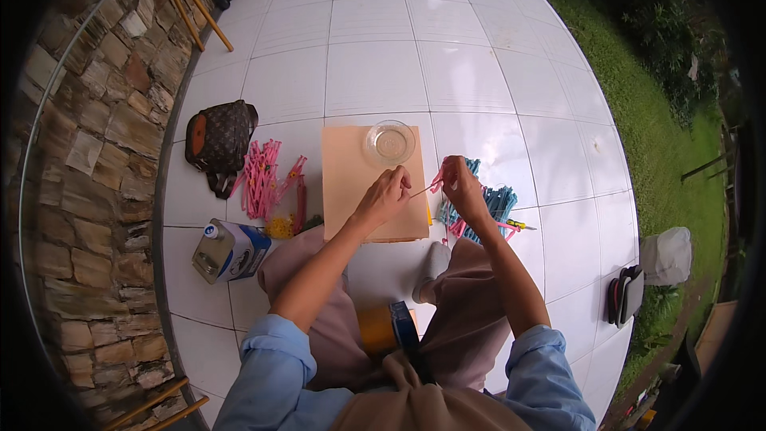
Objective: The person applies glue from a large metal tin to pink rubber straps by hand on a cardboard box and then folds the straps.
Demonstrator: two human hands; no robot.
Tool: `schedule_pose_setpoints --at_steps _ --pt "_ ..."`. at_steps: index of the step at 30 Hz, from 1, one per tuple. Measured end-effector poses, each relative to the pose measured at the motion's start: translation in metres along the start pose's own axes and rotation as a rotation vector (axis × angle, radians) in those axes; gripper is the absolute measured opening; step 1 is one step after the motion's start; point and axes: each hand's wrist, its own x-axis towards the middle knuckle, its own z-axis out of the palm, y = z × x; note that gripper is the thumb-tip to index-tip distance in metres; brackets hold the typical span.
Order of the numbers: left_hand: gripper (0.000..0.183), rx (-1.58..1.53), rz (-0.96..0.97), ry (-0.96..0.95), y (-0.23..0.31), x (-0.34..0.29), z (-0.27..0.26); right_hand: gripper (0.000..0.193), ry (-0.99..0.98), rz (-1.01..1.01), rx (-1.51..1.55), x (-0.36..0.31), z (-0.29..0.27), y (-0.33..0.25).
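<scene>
My left hand is closed, fingertips pinching one end of a thin brownish strand above the cardboard sheet. The strand runs up to my right hand, whose fingers are pinched together around a small pink strip. What exactly the strip is made of is too small to tell. A clear glass dish rests on the far part of the tan cardboard. Beneath and beside my right hand lies a pile of teal strips with some pink ones among them.
Left of the cardboard are a heap of pink strips, a yellow bundle, a brown backpack and a metal can. A yellow-handled tool lies right of the teal pile. A stone wall bounds the left, grass the right.
</scene>
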Motion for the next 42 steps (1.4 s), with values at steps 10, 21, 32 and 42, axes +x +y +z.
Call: schedule_pose_setpoints --at_steps 10,21,32,42 --pt "0.034 -0.280 0.493 0.133 0.094 -0.023 -0.098 0.042 0.196 -0.589 -0.145 -0.025 -0.055 -0.141" --pt "0.043 -0.851 0.208 0.279 0.098 -0.099 -0.152 0.051 0.358 -0.697 0.290 0.033 0.010 -0.234" --pt "0.037 -1.150 -0.606 0.701 -0.099 -0.123 -0.157 0.072 -0.728 0.563 0.982 0.035 0.207 -0.197" --pt "0.031 -0.922 -1.060 0.409 -0.288 -0.118 -0.037 0.078 -0.234 0.867 0.409 0.010 0.405 -0.076"
